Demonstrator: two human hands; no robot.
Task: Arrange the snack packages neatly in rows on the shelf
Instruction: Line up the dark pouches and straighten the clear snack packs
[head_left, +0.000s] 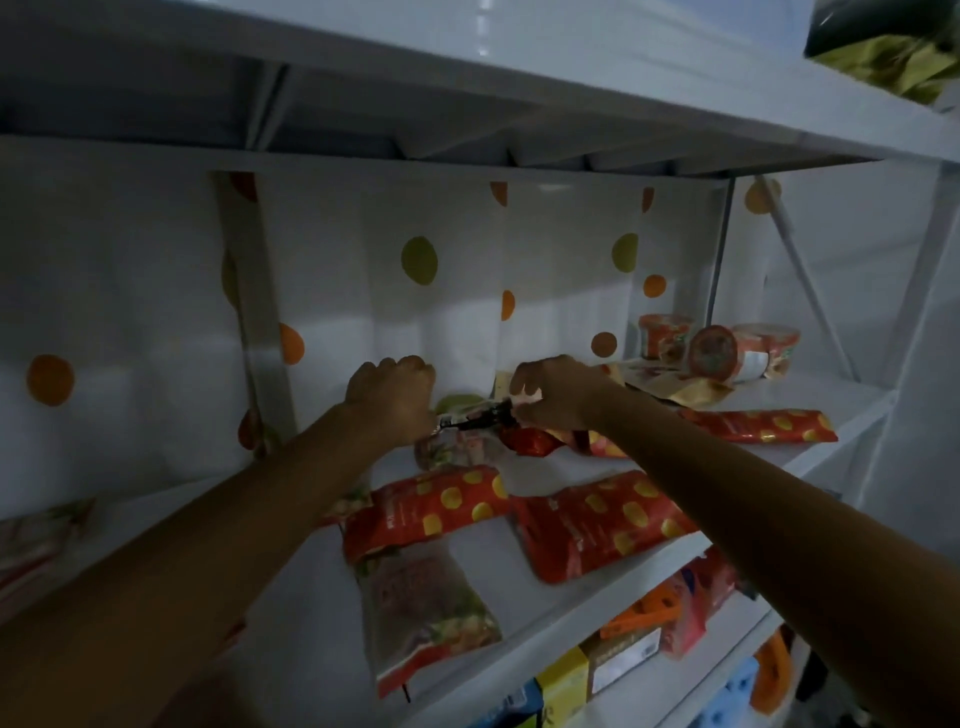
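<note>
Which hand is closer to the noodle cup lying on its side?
Right. The right hand is left of the tipped noodle cup; the left hand is even farther left. Both grip one snack package between them.

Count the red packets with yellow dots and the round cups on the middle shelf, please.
Red dotted packets: 4 (one mostly hidden)
Round cups: 3
Total: 7

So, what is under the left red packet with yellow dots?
A pale packet with green corners; its far end is covered by the red packet.
</note>
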